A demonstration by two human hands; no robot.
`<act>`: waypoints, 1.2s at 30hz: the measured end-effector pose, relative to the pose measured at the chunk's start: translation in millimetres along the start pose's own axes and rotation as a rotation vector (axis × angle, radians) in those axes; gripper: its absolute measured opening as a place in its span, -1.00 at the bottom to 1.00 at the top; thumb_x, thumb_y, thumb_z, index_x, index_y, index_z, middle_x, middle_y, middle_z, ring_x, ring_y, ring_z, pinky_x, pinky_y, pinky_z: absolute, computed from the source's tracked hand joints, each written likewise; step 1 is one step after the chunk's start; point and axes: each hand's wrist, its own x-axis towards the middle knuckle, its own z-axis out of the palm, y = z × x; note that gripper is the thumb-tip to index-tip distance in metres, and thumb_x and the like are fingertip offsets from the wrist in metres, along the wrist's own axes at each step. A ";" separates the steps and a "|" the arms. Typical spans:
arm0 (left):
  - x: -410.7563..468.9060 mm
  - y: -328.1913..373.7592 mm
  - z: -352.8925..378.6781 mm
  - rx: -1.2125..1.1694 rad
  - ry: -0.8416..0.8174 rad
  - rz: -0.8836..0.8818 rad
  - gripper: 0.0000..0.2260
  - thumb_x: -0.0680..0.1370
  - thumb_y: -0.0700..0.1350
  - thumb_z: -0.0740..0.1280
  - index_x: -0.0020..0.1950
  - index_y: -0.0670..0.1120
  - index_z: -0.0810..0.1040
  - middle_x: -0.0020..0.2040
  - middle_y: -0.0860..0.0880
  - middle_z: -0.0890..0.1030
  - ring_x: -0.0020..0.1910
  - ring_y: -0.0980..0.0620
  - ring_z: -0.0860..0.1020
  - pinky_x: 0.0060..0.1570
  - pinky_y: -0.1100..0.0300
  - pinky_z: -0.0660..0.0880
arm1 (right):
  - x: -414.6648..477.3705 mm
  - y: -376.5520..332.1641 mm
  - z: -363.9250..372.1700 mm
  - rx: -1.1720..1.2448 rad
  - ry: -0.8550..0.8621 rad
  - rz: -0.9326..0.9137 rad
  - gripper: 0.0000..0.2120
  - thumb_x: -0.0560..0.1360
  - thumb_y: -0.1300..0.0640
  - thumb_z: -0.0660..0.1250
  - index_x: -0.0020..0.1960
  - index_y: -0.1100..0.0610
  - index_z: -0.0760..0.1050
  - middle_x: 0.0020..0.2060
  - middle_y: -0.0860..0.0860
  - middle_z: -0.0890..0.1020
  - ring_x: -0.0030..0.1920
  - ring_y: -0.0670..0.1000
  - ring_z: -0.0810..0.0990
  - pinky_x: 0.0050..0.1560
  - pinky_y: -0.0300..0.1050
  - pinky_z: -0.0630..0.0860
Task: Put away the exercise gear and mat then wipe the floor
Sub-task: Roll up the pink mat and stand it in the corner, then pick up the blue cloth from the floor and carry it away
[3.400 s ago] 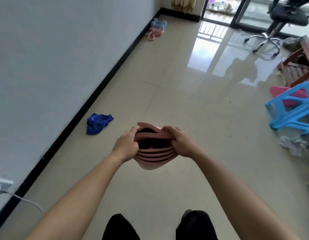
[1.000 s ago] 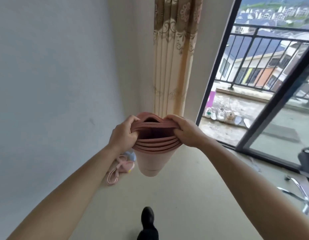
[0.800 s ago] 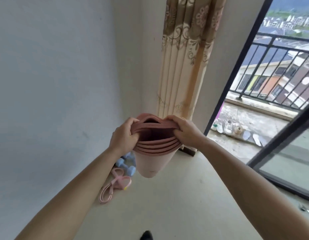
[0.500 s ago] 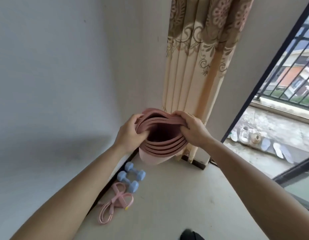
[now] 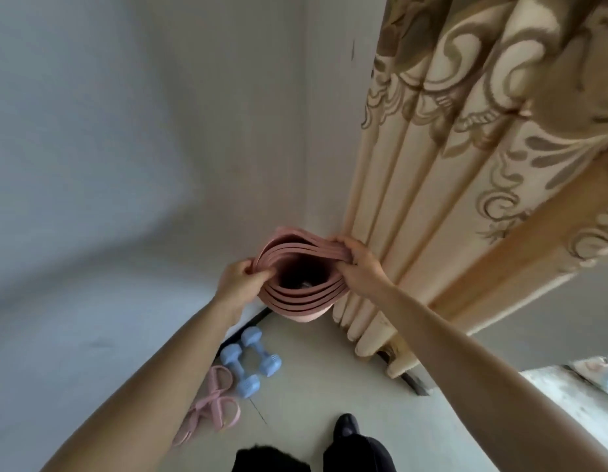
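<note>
The rolled pink mat [image 5: 295, 300] stands upright in the room corner, with the curtain [image 5: 466, 165] at its 3 o'clock. Both hands hold its top rim: the left hand [image 5: 239, 279] pinches the layers at the roll's 9 o'clock, and the right hand [image 5: 358, 267] curls over them at 2 o'clock. Its lower end is hidden. Two blue dumbbells [image 5: 249, 357] lie on the floor [image 5: 329, 369] at the mat's 7 o'clock, a pink pull band [image 5: 215, 400] just beyond them.

place: home room | cues: patterned curtain [image 5: 466, 172]; pale floor [image 5: 329, 373]; dumbbells [image 5: 231, 355]
</note>
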 end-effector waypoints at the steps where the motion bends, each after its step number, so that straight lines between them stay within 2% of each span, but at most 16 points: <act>1: 9.4 1.1 4.9 -0.017 -0.025 -0.043 -0.82 0.51 -0.09 0.41 0.10 -0.04 0.62 -0.04 -0.05 0.69 -0.01 -0.10 0.66 -0.03 -0.03 0.62 | 13.8 7.5 2.3 0.028 -0.017 0.012 -0.61 0.50 0.40 0.25 0.22 0.03 0.52 -0.06 -0.18 0.56 -0.05 -0.20 0.53 -0.01 -0.44 0.45; 2: 24.6 -0.9 9.4 -0.044 -0.054 -0.094 -0.81 0.55 -0.09 0.38 0.16 -0.01 0.59 -0.01 -0.05 0.69 -0.02 -0.09 0.66 -0.02 -0.07 0.62 | 31.0 18.5 6.6 0.041 -0.046 0.020 -0.63 0.50 0.40 0.27 0.23 0.10 0.52 -0.03 -0.15 0.57 -0.02 -0.19 0.55 0.07 -0.40 0.48; 5: 73.4 -18.6 22.9 -0.076 -0.091 -0.163 -0.73 0.58 -0.13 0.35 0.28 0.00 0.54 0.08 -0.09 0.66 0.03 -0.14 0.65 -0.03 -0.20 0.61 | 76.1 63.4 25.8 0.066 -0.120 0.054 -0.58 0.48 0.43 0.29 0.29 0.13 0.50 0.14 0.03 0.60 0.16 0.00 0.58 0.29 -0.06 0.50; 7: 107.7 -38.2 31.9 -0.041 -0.081 -0.154 -0.69 0.55 -0.17 0.38 0.30 -0.05 0.52 0.09 -0.11 0.65 0.03 -0.12 0.64 -0.09 -0.16 0.63 | 99.8 98.2 44.0 0.072 -0.142 0.100 -0.55 0.47 0.44 0.28 0.30 0.13 0.47 0.20 0.07 0.58 0.21 0.03 0.56 0.33 -0.06 0.47; 9: 145.3 -61.1 43.7 0.030 -0.048 -0.147 -0.67 0.51 -0.21 0.40 0.26 -0.08 0.50 0.02 -0.05 0.63 -0.05 -0.03 0.63 -0.19 0.01 0.65 | 124.0 131.7 66.7 0.070 -0.130 0.126 -0.55 0.46 0.39 0.25 0.29 0.09 0.46 0.20 0.09 0.56 0.23 0.05 0.54 0.34 -0.07 0.46; 12: 194.9 -92.4 60.6 0.115 0.042 -0.159 -0.69 0.45 -0.20 0.41 0.18 -0.06 0.50 -0.10 0.06 0.59 -0.15 0.08 0.59 -0.28 0.20 0.52 | 152.8 173.8 97.9 0.091 -0.116 0.175 -0.59 0.49 0.43 0.25 0.23 0.06 0.45 0.07 -0.03 0.58 0.13 -0.03 0.56 0.16 -0.28 0.49; 15: 247.0 -124.7 77.1 0.192 0.044 -0.190 -0.64 0.45 -0.15 0.38 0.25 -0.06 0.52 -0.04 0.04 0.62 -0.07 0.00 0.61 -0.18 0.20 0.48 | 183.8 214.5 124.0 0.080 -0.079 0.211 -0.61 0.49 0.43 0.27 0.26 0.14 0.47 0.07 -0.01 0.59 0.10 -0.02 0.59 0.16 -0.14 0.54; 18: 290.1 -148.4 91.2 0.326 0.022 -0.145 -0.63 0.46 -0.18 0.33 0.28 -0.06 0.52 0.02 -0.05 0.63 0.01 -0.09 0.58 -0.06 0.16 0.44 | 208.3 249.3 144.9 0.064 -0.049 0.220 -0.63 0.49 0.42 0.26 0.25 0.18 0.49 0.06 0.06 0.63 0.07 0.04 0.62 0.16 0.09 0.58; 20: 317.1 -160.3 99.5 0.383 0.006 -0.113 -0.66 0.47 -0.17 0.32 0.25 -0.05 0.53 0.04 -0.06 0.64 0.01 -0.11 0.57 -0.05 0.17 0.42 | 221.5 270.5 158.3 0.076 0.003 0.229 -0.63 0.47 0.43 0.26 0.23 0.18 0.50 0.04 0.04 0.63 0.05 0.06 0.62 0.15 0.15 0.57; 24: 350.9 -180.8 109.9 0.374 -0.046 -0.068 -0.63 0.47 0.04 0.28 0.26 0.03 0.51 0.08 -0.05 0.65 0.07 -0.12 0.60 0.10 0.05 0.52 | 238.3 298.2 175.7 0.158 0.053 0.333 -0.51 0.48 0.33 0.29 0.40 0.13 0.41 0.10 -0.05 0.61 0.15 0.02 0.60 0.23 0.11 0.56; 27: 358.5 -185.5 112.8 0.404 -0.063 -0.020 -0.51 0.57 0.01 0.28 0.49 -0.02 0.33 0.25 -0.10 0.59 0.20 -0.12 0.54 0.14 0.14 0.41 | 244.7 302.2 177.6 0.067 0.008 0.364 -0.40 0.54 0.11 0.31 0.54 0.07 0.24 0.32 0.04 0.54 0.29 0.04 0.54 0.28 0.03 0.54; 29: 363.6 -184.9 109.3 0.420 -0.054 -0.021 -0.56 0.62 -0.02 0.23 0.49 -0.02 0.31 0.27 -0.10 0.57 0.23 -0.12 0.52 0.09 0.21 0.36 | 249.0 297.4 177.6 -0.006 -0.037 0.358 -0.40 0.57 -0.05 0.26 0.56 0.01 0.20 0.38 0.04 0.50 0.33 0.05 0.51 0.30 0.04 0.51; 31: 364.8 -180.7 102.0 0.399 -0.054 -0.009 -0.62 0.61 0.02 0.18 0.43 -0.01 0.38 0.26 -0.06 0.58 0.25 -0.12 0.53 0.12 0.15 0.42 | 252.8 291.6 175.6 -0.078 -0.052 0.328 -0.44 0.58 -0.19 0.16 0.53 -0.04 0.24 0.33 0.03 0.53 0.30 0.05 0.53 0.27 0.11 0.53; 32: 362.7 -176.3 96.6 0.396 -0.055 -0.010 -0.59 0.61 0.03 0.18 0.46 0.00 0.36 0.33 -0.05 0.55 0.32 -0.09 0.49 0.23 0.11 0.42 | 255.0 287.6 172.6 -0.117 -0.054 0.297 -0.47 0.59 -0.22 0.13 0.50 -0.06 0.28 0.29 0.02 0.55 0.26 0.04 0.55 0.23 0.13 0.55; 34: 349.7 -164.3 82.7 0.466 -0.052 -0.002 -0.52 0.64 0.00 0.18 0.55 -0.03 0.23 0.51 -0.04 0.35 0.47 -0.02 0.31 0.43 0.12 0.24 | 256.4 272.2 162.3 -0.188 -0.049 0.227 -0.51 0.61 -0.20 0.09 0.48 -0.06 0.31 0.23 0.01 0.58 0.22 0.01 0.56 0.20 0.12 0.55; 36: 331.6 -146.9 67.6 0.596 -0.021 0.069 -0.52 0.66 -0.02 0.15 0.58 -0.05 0.18 0.57 -0.07 0.21 0.55 -0.04 0.16 0.47 0.10 0.11 | 255.8 243.6 145.6 -0.283 -0.046 0.142 -0.51 0.62 -0.15 0.07 0.52 -0.07 0.27 0.28 0.01 0.55 0.28 0.01 0.52 0.26 0.09 0.51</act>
